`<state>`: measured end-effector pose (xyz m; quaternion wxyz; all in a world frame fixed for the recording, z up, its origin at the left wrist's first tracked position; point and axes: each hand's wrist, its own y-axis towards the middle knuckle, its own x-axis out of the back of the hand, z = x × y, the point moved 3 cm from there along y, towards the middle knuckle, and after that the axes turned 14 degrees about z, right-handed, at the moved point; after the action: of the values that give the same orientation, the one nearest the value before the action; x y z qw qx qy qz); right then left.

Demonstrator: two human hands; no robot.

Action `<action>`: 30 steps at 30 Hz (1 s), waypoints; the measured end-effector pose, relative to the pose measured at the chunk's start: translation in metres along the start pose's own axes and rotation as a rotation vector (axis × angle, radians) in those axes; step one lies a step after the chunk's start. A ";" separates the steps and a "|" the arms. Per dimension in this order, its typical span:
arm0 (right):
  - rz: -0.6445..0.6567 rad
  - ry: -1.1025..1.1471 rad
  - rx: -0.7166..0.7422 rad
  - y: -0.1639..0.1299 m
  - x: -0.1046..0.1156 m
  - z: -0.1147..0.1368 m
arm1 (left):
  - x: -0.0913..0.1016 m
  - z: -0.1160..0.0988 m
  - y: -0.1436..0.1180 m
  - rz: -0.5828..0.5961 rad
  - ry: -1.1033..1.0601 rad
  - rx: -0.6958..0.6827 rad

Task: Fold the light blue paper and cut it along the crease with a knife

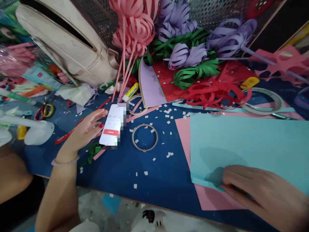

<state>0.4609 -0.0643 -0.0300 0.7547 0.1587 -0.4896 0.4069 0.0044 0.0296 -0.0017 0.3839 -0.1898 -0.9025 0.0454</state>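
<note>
My left hand [88, 127] is at the left edge of a lit phone [112, 125] that shows a running timer and a red button. Its fingers are stretched out and apart, and the thumb tip overlaps the phone's edge; whether it touches I cannot tell. My right hand [256, 190] has its fingers curled at the near edge of a light blue paper sheet [241, 138], thumb below the edge. That edge has a narrow fold at its left end. A pink paper sheet [210, 199] lies beneath the blue one, sticking out at the left and front.
A tape roll [133, 138] lies on the blue table [116, 174] among white paper scraps. Behind are a glue stick [130, 92], red strips [214, 93], another large tape roll [277, 101], paper flowers [135, 35] and a bag [79, 48]. Another person's arm [14, 174] is at left.
</note>
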 end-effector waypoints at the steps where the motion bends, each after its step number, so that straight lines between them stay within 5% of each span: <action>1: -0.003 -0.002 0.001 0.000 0.000 0.000 | 0.001 -0.006 -0.002 -0.040 0.000 -0.011; 4: -0.009 -0.003 -0.005 0.002 0.002 0.001 | 0.001 -0.036 -0.015 -0.207 0.126 -0.032; 7: -0.009 -0.005 -0.008 0.004 0.004 0.004 | -0.020 -0.082 -0.034 -0.214 0.478 -0.037; 10: -0.007 -0.007 -0.009 0.004 0.006 0.005 | -0.071 -0.132 -0.054 -0.056 0.738 -0.388; 13: -0.024 -0.016 -0.014 0.004 0.008 0.005 | -0.133 -0.161 -0.068 0.102 0.848 -0.573; 16: -0.026 -0.039 0.002 0.005 0.009 0.005 | -0.189 -0.172 -0.071 0.176 0.885 -0.690; 20: -0.012 -0.082 -0.013 0.006 0.008 0.004 | -0.235 -0.174 -0.064 0.080 0.895 -0.677; 30: -0.016 -0.147 -0.060 0.006 0.003 0.001 | -0.263 -0.178 -0.069 -0.056 0.910 -0.636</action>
<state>0.4566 -0.0594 -0.0276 0.7243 0.1693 -0.5544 0.3733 0.2760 -0.1445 -0.0391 0.6599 -0.2727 -0.6197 -0.3259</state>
